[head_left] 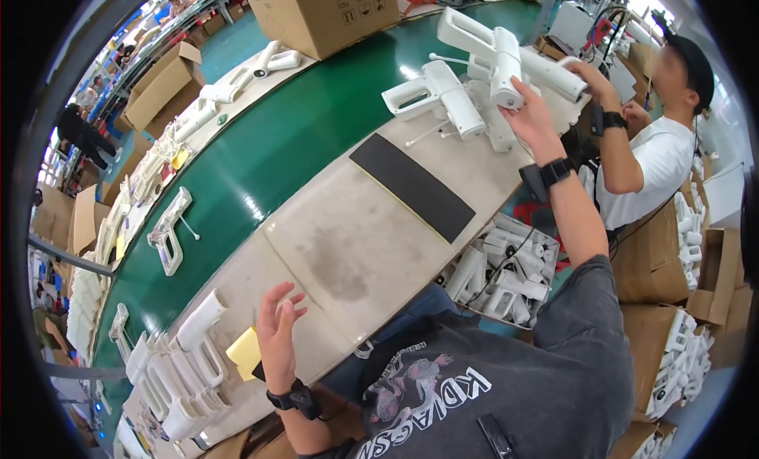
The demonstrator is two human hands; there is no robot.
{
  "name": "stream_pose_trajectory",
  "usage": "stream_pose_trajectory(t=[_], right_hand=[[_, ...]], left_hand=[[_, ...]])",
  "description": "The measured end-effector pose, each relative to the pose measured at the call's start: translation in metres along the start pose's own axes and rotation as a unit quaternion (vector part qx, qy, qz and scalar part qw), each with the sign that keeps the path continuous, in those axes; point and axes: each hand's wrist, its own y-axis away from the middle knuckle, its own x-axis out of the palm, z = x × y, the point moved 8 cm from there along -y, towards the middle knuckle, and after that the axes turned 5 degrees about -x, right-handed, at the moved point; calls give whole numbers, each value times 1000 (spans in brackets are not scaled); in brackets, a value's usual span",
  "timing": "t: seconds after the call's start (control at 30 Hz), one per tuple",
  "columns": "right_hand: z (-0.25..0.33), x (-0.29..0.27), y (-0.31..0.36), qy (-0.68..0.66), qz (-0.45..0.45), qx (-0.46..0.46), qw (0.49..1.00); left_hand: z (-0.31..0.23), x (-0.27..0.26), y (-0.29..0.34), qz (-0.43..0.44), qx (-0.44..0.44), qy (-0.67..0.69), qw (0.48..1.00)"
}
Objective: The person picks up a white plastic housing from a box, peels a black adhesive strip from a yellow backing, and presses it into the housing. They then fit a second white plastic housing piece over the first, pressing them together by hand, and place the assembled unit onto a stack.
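Note:
At the far right of the bench, my right hand (530, 119) grips the barrel end of a white pistol-shaped plastic housing (504, 60) with a looped handle. Directly under and beside it lie more such housings, among them a white looped-handle housing (447, 95) and a long white tube-shaped one (553, 73). My left hand (278, 328) hovers over the near left of the bench, fingers apart and slightly bent, holding nothing. Close to it are a yellow paper pad (245, 352) and a row of white housing shells (186, 372).
A black mat (413, 186) lies on the pale bench (316, 245). Beyond runs a green conveyor belt (316, 115) carrying a white handle shell (169, 230). Below the bench edge stands a box of white parts (506, 269). A co-worker (648, 154) reaches in from the right.

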Motion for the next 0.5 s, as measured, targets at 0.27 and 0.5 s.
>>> stream_pose_trajectory(t=[0.27,0.5], right_hand=[[-15,-85,-57,192,-166,-57,966],[-20,-68,-51,509,-139,-92,844]], left_hand=[[11,-29,28,-58,-10,-6,998],[19,-34,31,-69,-17,-3,997]])
